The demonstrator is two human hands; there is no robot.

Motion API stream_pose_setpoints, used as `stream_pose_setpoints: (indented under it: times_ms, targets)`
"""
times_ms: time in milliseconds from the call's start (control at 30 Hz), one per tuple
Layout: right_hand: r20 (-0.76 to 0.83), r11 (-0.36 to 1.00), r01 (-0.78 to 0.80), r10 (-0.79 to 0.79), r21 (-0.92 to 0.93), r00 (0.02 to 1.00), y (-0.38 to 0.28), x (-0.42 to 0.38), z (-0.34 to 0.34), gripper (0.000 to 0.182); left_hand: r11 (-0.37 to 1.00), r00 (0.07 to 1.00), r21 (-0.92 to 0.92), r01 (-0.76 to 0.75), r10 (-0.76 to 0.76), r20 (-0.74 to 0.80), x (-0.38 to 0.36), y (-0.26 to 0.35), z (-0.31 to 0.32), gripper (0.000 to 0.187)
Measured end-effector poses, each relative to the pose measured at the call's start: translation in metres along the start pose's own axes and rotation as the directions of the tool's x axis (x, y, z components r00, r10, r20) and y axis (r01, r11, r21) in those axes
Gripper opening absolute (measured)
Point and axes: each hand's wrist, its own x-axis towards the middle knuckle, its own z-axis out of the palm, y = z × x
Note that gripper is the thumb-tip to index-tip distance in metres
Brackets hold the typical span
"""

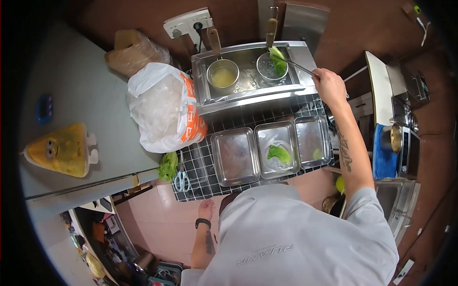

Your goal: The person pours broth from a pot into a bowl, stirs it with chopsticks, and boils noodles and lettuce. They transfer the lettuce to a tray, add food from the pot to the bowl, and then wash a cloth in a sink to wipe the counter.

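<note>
My right hand [330,86] is closed around slender metal tongs [301,66]. Their tips touch a green lettuce leaf [277,61], which hangs partly over the rim of the right strainer basket [265,71] in the water of the steel cooker [248,99]. Another strainer basket [223,71], on the left, holds yellowish liquid. Low by the front edge of the table, my left hand [206,210] has its fingers loosely curled, with nothing visible in them. In the middle steel tray [280,134] lies a lettuce piece [279,154].
A left steel tray [235,159] and a right steel tray [312,136] flank the middle one. Scissors [181,178] and more lettuce [168,167] lie at the table's left edge. A white plastic bag [160,107] stands left of the cooker, below a wall socket [187,25].
</note>
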Motion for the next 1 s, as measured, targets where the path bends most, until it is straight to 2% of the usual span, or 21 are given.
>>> stream_pose_setpoints:
  times_ms: [33, 100, 133, 200, 267, 333, 467, 567, 600, 667, 700, 800, 933, 1000]
  targets:
    - [0.003, 1.000, 0.011, -0.011, 0.005, 1.000, -0.004, -0.002, -0.001, 0.017, 1.000, 1.000, -0.008, 0.004, -0.004, -0.009, -0.003, -0.001, 0.003, 0.027]
    - [-0.082, 0.989, -0.057, 0.068, 0.135, 0.994, -0.010, -0.013, -0.006, 0.017, 1.000, 1.000, -0.018, 0.025, -0.025, -0.014, -0.011, -0.008, 0.003, 0.027]
    - [-0.083, 0.989, -0.059, 0.071, 0.135, 0.994, -0.008, -0.014, 0.000, 0.017, 1.000, 1.000, -0.015, 0.023, -0.023, -0.013, -0.011, -0.012, 0.005, 0.027]
    - [-0.039, 0.997, -0.019, 0.022, 0.073, 0.999, -0.002, -0.021, 0.022, 0.016, 0.991, 0.992, 0.025, 0.128, -0.128, 0.002, -0.016, -0.025, 0.004, 0.027]
    - [-0.002, 0.996, -0.064, 0.064, 0.056, 0.998, -0.004, -0.024, 0.022, 0.017, 0.995, 0.996, 0.069, 0.078, -0.081, 0.043, -0.009, -0.047, -0.005, 0.026]
    - [-0.046, 0.976, -0.096, 0.107, 0.194, 0.993, -0.008, -0.034, 0.013, 0.017, 0.998, 0.997, 0.015, 0.054, -0.055, 0.060, -0.019, -0.048, -0.007, 0.025]
    - [-0.043, 0.924, -0.187, 0.213, 0.334, 0.976, -0.014, -0.062, -0.027, 0.020, 0.985, 0.998, 0.173, 0.019, -0.030, 0.063, -0.021, -0.041, -0.015, 0.020]
    - [0.027, 0.881, -0.257, 0.269, 0.398, 0.963, -0.015, -0.096, -0.053, 0.023, 0.984, 0.994, 0.175, 0.016, -0.036, 0.108, -0.017, -0.019, -0.019, 0.014]
    - [0.064, 0.867, -0.284, 0.283, 0.410, 0.957, -0.015, -0.111, -0.059, 0.023, 0.994, 0.990, -0.065, 0.087, -0.079, 0.120, 0.002, -0.039, -0.025, 0.015]
    - [0.154, 0.854, -0.341, 0.304, 0.394, 0.940, -0.012, -0.140, -0.063, 0.023, 0.990, 0.988, 0.011, 0.139, -0.140, 0.068, 0.007, -0.022, -0.023, 0.018]
    - [0.229, 0.841, -0.382, 0.315, 0.383, 0.921, -0.011, -0.155, -0.064, 0.023, 0.993, 0.991, 0.046, 0.110, -0.113, 0.071, 0.009, -0.014, -0.023, 0.019]
    - [0.310, 0.850, -0.384, 0.279, 0.361, 0.909, -0.002, -0.203, -0.037, 0.022, 0.992, 0.995, 0.112, 0.059, -0.067, 0.074, 0.008, 0.014, -0.017, 0.019]
    - [0.358, 0.927, -0.307, 0.217, 0.217, 0.908, -0.005, -0.254, 0.007, 0.017, 0.985, 0.995, 0.173, 0.027, -0.043, 0.090, 0.009, 0.025, -0.011, 0.019]
    - [0.384, 0.981, -0.194, 0.167, 0.032, 0.908, -0.013, -0.274, 0.032, 0.012, 0.981, 0.993, 0.189, 0.036, -0.056, 0.103, 0.008, 0.025, -0.011, 0.019]
